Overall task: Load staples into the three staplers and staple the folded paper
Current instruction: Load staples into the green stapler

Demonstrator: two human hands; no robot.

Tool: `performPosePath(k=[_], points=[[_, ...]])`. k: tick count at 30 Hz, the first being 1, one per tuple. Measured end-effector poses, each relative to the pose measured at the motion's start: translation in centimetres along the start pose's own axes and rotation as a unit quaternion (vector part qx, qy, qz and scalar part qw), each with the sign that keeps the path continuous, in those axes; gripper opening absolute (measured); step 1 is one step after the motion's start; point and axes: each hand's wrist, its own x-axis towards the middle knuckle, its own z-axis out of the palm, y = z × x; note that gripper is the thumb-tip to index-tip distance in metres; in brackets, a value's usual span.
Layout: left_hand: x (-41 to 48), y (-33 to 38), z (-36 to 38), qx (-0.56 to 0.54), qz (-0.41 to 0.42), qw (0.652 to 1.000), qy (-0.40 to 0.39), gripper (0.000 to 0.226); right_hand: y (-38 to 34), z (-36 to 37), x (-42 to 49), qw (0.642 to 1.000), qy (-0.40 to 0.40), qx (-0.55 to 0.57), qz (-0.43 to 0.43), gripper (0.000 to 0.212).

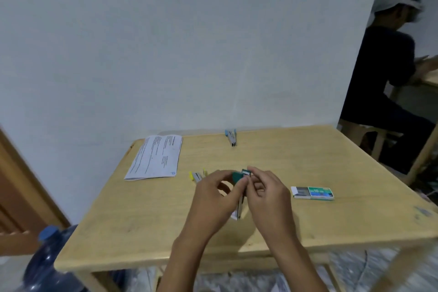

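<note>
Over the middle of the wooden table, my left hand grips a green stapler held upright, its metal end pointing down toward the table. My right hand pinches at the stapler's top with thumb and fingers; whether it holds staples is hidden. A yellow stapler lies just left of my hands. A blue stapler rests near the far edge. The folded printed paper lies at the far left. An open green staple box sits to the right.
A white wall runs behind the table. A large blue water bottle stands on the floor at the lower left beside a wooden door. A person in dark clothes sits at another table to the right.
</note>
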Motion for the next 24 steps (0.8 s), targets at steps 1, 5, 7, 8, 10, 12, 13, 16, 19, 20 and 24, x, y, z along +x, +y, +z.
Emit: performPosePath(k=[1, 5, 7, 8, 10, 12, 13, 16, 19, 20, 24], points=[[0.2, 0.3, 0.0, -0.002, -0.001, 1.000, -0.005, 0.008, -0.1, -0.3, -0.1, 1.000, 0.006, 0.005, -0.009, 0.022], [0.6, 1.6, 0.1, -0.026, 0.009, 0.999, -0.042, 0.008, -0.2, -1.8, -0.2, 0.999, 0.018, 0.045, 0.002, 0.023], [0.6, 2.1, 0.3, -0.031, 0.020, 0.997, -0.065, 0.012, -0.2, -2.5, -0.1, 0.995, -0.026, 0.082, 0.042, 0.018], [0.6, 2.2, 0.4, -0.035, 0.025, 0.996, -0.075, 0.014, -0.1, -3.0, -0.1, 0.992, -0.059, 0.099, 0.051, 0.013], [0.7, 2.2, 0.6, -0.050, 0.027, 0.995, -0.083, 0.015, -0.2, -3.7, -0.1, 0.989, -0.095, 0.111, 0.038, 0.019], [0.7, 2.2, 1.0, -0.066, 0.024, 0.995, -0.077, 0.016, -0.4, -4.3, -0.1, 0.990, -0.085, 0.110, 0.011, 0.024], [0.6, 2.2, 1.4, -0.075, 0.022, 0.994, -0.074, 0.016, -0.3, -4.5, -0.1, 0.992, -0.076, 0.101, -0.003, 0.025], [0.3, 2.6, 2.1, -0.085, 0.031, 0.994, -0.059, 0.019, -0.4, -4.9, 0.2, 0.996, -0.050, 0.070, -0.025, 0.027], [0.3, 2.8, 2.5, -0.075, 0.039, 0.995, -0.057, 0.017, 0.0, -5.2, 0.2, 0.994, -0.065, 0.085, -0.009, 0.016], [0.3, 2.8, 2.6, -0.067, 0.040, 0.995, -0.060, 0.016, 0.1, -5.4, 0.2, 0.993, -0.074, 0.097, 0.008, 0.017], [0.2, 2.8, 2.5, -0.051, 0.034, 0.995, -0.079, 0.017, 0.1, -6.1, 0.5, 0.978, -0.117, 0.161, 0.056, 0.019]])
